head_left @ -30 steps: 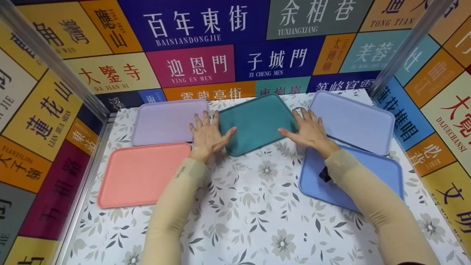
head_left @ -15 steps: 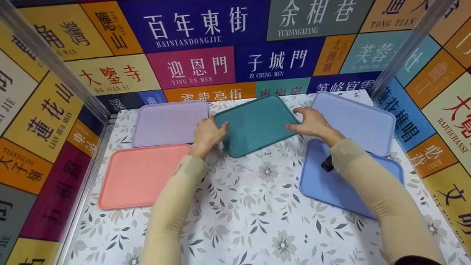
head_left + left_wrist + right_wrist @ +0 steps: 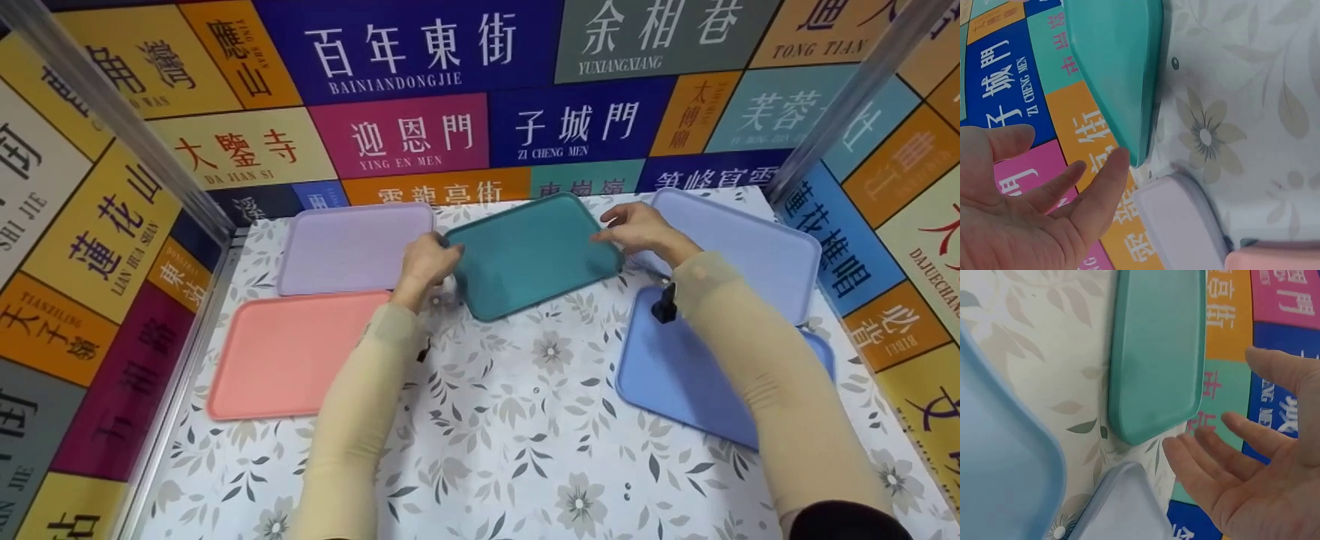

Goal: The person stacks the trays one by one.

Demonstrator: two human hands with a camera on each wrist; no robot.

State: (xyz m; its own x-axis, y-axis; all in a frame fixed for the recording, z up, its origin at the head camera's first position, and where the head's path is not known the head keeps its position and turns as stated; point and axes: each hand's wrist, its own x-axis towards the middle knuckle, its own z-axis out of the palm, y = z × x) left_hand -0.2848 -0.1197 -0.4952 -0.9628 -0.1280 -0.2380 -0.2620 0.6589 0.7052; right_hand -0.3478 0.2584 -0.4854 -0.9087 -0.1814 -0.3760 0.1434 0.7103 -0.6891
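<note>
A dark green rectangular tray [image 3: 536, 255] lies slantwise at the back middle of the table. My left hand [image 3: 427, 266] is at its left edge, fingers bent downward; in the left wrist view one fingertip of the left hand [image 3: 1044, 214] appears at the corner of the green tray [image 3: 1120, 67]. At the other end, my right hand [image 3: 637, 229] is beside the right edge with loosely bent fingers. In the right wrist view the fingers of the right hand [image 3: 1264, 461] look spread and apart from the green tray [image 3: 1157, 354]. Neither hand visibly grips it.
A lilac tray [image 3: 356, 247] and a pink tray [image 3: 292, 356] lie on the left. At right a periwinkle tray [image 3: 757, 255] overlaps a blue tray [image 3: 675, 375]. Printed panels [image 3: 409, 135] wall the back and sides of the flower-patterned tabletop [image 3: 517, 450].
Both hands were spread wide with straight fingers over the green tray's sides; their fingers have since bent inward. The right hand has shifted slightly up. The trays keep their places; the view shifts slightly.
</note>
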